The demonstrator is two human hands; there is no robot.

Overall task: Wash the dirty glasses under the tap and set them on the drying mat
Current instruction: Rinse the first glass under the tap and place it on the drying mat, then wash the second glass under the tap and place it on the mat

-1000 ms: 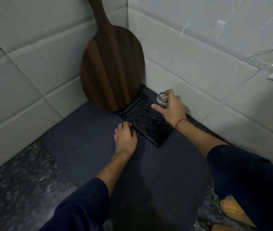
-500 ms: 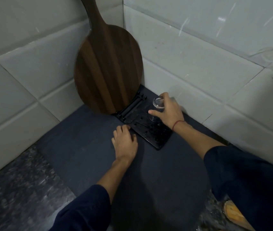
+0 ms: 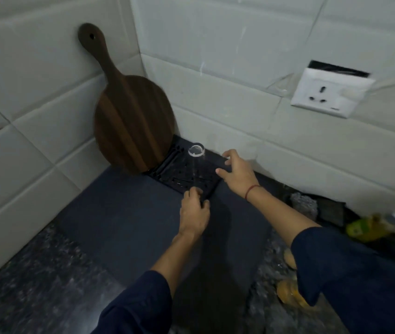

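While one washed glass stands inverted on the black rack, progress: partly done, by judgement.

Glass (image 3: 196, 162): clear, tall, base up, rim down on the rack; free of both hands; thin walls nearly invisible against the dark grid, only the round base catching light.

Black rack (image 3: 187, 174): hard slotted plastic, square, glossy, lying on the far corner of the drying mat, near the wall.

Drying mat (image 3: 129, 220): dark blue-grey, flat, matte, cloth-like; mostly bare apart from the rack.

Right hand (image 3: 236, 172): open, fingers spread wide, holding nothing; just right of the glass, over the rack's right edge, not touching the glass.

Left hand (image 3: 194, 213): fingers curled at the rack's near corner, apparently pinching or steadying that edge; exact grip too dark to tell.

Chopping board (image 3: 131, 126): dark striped wood, round paddle with a holed handle, leaning upright in the tiled corner, lower edge beside the rack.

Wall (image 3: 240, 75): pale glossy tiles; white socket (image 3: 329, 95) at right.

Counter (image 3: 23, 285): speckled dark stone, polished.

Done: one glass set down to dry.

Left: unclear; tap and any remaining dirty glasses out of view, so the remaining count cannot be told.
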